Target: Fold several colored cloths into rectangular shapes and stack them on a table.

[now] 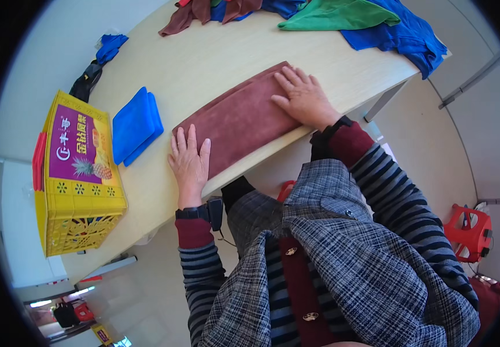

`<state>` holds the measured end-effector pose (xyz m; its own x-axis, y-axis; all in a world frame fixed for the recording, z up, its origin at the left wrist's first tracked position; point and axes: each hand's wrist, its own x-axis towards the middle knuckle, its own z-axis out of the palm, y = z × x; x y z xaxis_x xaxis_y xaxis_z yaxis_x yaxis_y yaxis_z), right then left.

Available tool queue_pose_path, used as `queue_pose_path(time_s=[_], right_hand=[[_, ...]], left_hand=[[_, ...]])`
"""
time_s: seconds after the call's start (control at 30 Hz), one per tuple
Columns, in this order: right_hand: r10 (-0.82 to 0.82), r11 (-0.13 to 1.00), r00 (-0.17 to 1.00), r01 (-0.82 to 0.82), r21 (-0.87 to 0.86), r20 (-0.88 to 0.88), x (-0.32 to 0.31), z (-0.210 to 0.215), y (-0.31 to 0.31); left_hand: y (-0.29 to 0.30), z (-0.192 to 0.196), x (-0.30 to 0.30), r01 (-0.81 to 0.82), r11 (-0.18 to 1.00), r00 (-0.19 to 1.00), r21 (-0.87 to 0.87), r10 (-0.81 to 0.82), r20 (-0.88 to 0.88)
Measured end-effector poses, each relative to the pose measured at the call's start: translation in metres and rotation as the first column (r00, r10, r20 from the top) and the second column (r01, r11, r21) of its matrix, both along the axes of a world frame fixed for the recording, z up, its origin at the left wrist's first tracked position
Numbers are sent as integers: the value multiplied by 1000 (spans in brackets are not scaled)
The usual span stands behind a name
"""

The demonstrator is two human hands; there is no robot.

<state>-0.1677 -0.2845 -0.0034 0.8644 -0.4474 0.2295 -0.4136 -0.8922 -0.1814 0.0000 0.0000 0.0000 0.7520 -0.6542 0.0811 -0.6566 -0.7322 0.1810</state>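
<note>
A brown towel (238, 115), folded lengthwise into a long rectangle, lies along the table's near edge. My left hand (189, 162) rests on its left end with the fingers stretched out. On the towel's right end my right hand (306, 98) lies flat, fingers spread and thumb apart. Neither hand grips anything. Left of the towel sits a folded blue cloth (136, 124) in a neat stack. Both wrists carry dark bands.
A yellow plastic crate (82, 228) with a purple pineapple panel stands at the table's left. Crumpled green cloth (342, 16), blue cloth (403, 37) and brown cloth (185, 17) lie along the far side. A red stool (468, 234) stands on the floor at right.
</note>
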Motion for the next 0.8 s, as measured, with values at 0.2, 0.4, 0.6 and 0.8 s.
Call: queue_pose_path(time_s=[0.2, 0.4, 0.6, 0.8], right_hand=[[-117, 993, 993, 117, 25, 25, -8, 8, -13], [-37, 988, 991, 55, -141, 125, 0, 18, 33], [242, 970, 963, -243, 0, 122, 32, 12, 78], [199, 980, 977, -197, -31, 76, 38, 1, 60]], left_hand=[[8, 6, 0, -30, 999, 997, -32, 32, 67], [-19, 18, -29, 4, 1000, 957, 5, -5, 290], [-56, 7, -28, 294, 954, 935, -51, -277, 221], [-38, -2, -17, 198, 979, 966, -47, -188, 176]])
